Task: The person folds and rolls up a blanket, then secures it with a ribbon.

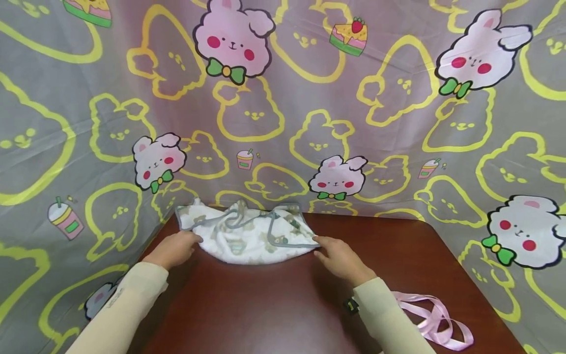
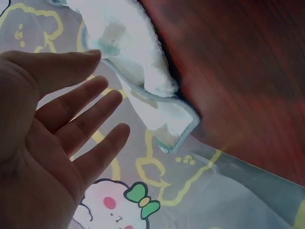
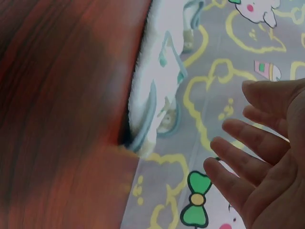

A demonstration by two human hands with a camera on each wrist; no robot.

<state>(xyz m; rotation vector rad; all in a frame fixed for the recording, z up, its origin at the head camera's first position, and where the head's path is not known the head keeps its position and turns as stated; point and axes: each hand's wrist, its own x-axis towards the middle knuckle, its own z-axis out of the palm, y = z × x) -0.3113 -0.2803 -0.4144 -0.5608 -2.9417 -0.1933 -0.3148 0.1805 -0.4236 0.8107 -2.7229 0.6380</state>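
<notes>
A dark reddish-brown wooden desk [image 1: 274, 305] lies under and in front of the hands, its far edge meeting a hanging cloth backdrop [image 1: 398, 123]. The backdrop rises behind the hands and wraps round on both sides of them. It is grey, printed with yellow rabbit outlines, pink rabbits wearing green bows, cake slices and drink cups. Soft, even light falls across everything.
</notes>
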